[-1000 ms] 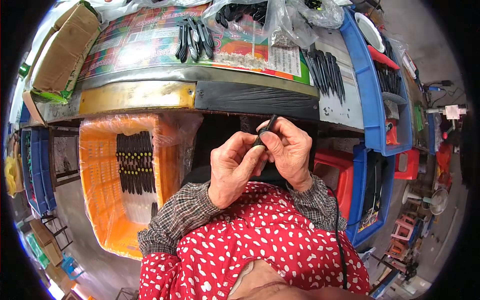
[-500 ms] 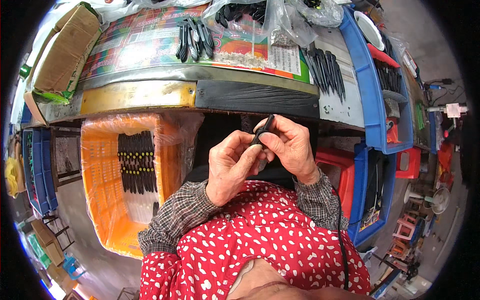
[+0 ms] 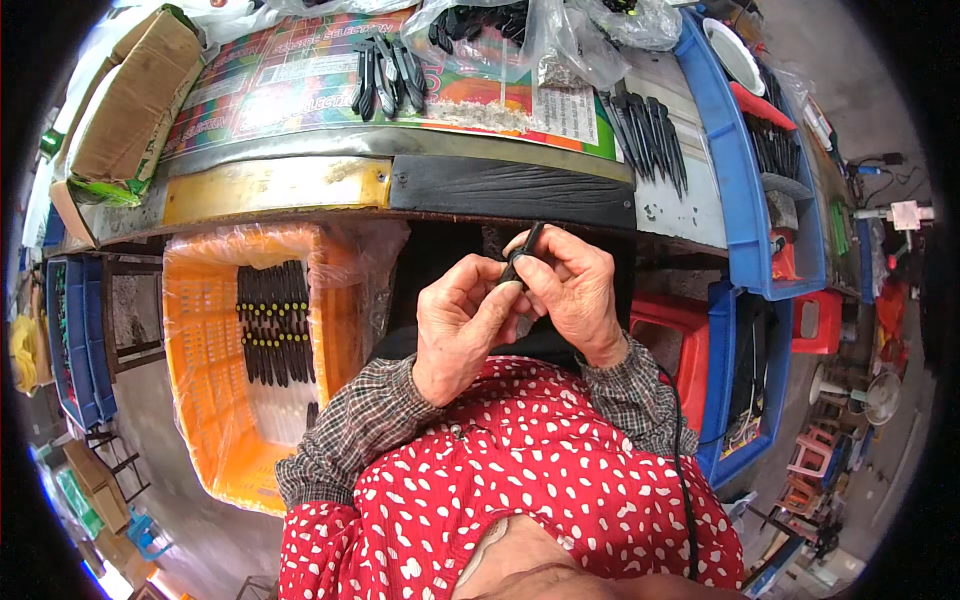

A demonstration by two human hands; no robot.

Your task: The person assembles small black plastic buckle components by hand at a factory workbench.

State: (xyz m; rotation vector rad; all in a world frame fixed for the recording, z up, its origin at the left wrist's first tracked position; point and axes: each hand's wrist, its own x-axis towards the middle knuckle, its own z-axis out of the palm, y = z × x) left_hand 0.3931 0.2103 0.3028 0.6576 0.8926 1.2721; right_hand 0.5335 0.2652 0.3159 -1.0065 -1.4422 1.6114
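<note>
In front of my lap, both hands hold one slim black stick-like part [image 3: 533, 238]; fingers cover most of it, so its exact kind does not show. My left hand [image 3: 455, 330] pinches the lower end between thumb and fingertips. The thumb and fingers of my right hand [image 3: 573, 292] close round its upper end, whose tip sticks up past them. To the left, an orange plastic crate [image 3: 200, 400] lined with clear film contains two rows of slim black pieces [image 3: 272, 345] with yellow dots.
Ahead, the workbench edge [image 3: 510, 190] carries black-and-silver pieces [image 3: 388, 80], pointed black pieces [image 3: 650, 140] and a clear plastic bag [image 3: 545, 45]. A cardboard box [image 3: 130, 110] stands at far left. Blue trays [image 3: 730, 200] and a red stool [image 3: 675, 325] are at right.
The black part and my right hand have shifted slightly left, and the part's upper end has tilted a little. Both hands keep their grip.
</note>
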